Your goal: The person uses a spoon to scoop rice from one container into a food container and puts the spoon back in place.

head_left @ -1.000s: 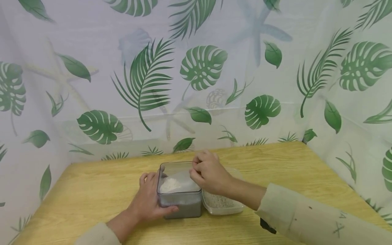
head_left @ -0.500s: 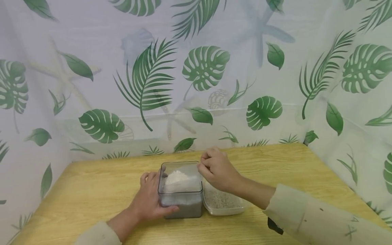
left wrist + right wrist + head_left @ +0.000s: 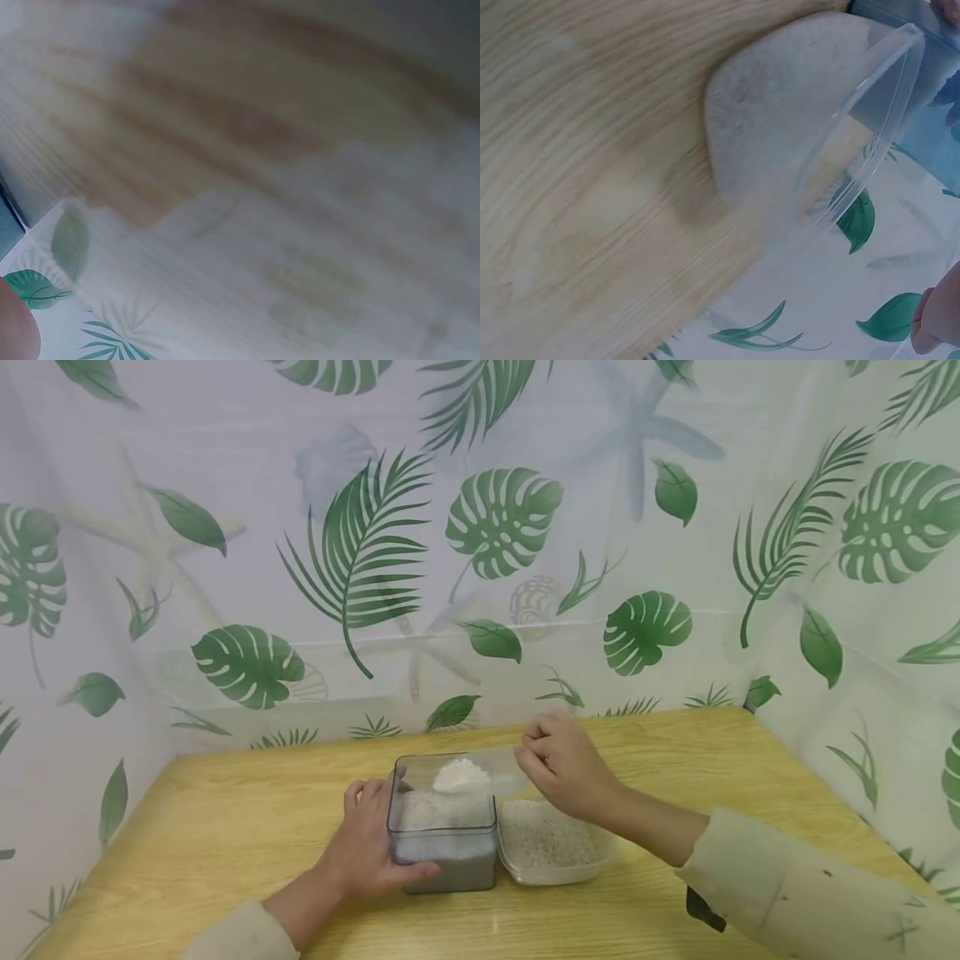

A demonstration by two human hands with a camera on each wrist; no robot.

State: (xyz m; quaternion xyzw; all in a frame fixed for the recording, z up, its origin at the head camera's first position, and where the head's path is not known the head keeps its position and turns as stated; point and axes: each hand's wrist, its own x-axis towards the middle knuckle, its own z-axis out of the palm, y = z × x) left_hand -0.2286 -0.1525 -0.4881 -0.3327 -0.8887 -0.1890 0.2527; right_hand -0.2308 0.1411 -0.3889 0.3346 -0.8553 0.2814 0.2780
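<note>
My left hand [image 3: 367, 843] holds the near left side of a grey see-through square bin [image 3: 450, 870], its thumb along the front wall and its fingers round the left side. Pale grains show inside the bin. At right, my right hand [image 3: 562, 760] grips the end of a translucent scoop [image 3: 504, 768], raised at the bin's right rim. A white heap [image 3: 461, 775] sits at its left end, over the bin's back right part. A finger of the right hand [image 3: 937, 315] shows in the right wrist view. The left wrist view is mostly blurred, with bin and finger at its edge.
A clear shallow tub [image 3: 551, 877] of pale grains stands right beside the bin, below my right forearm; its clear rim [image 3: 889, 127] crosses the right wrist view. Both containers stand on a wooden table [image 3: 247, 827]. A leaf-patterned sheet [image 3: 510, 527] encloses the back and sides.
My right hand has moved right and slightly up, drawing the scoop and its white heap from the bin's left side towards its right rim. The left hand keeps its place on the bin.
</note>
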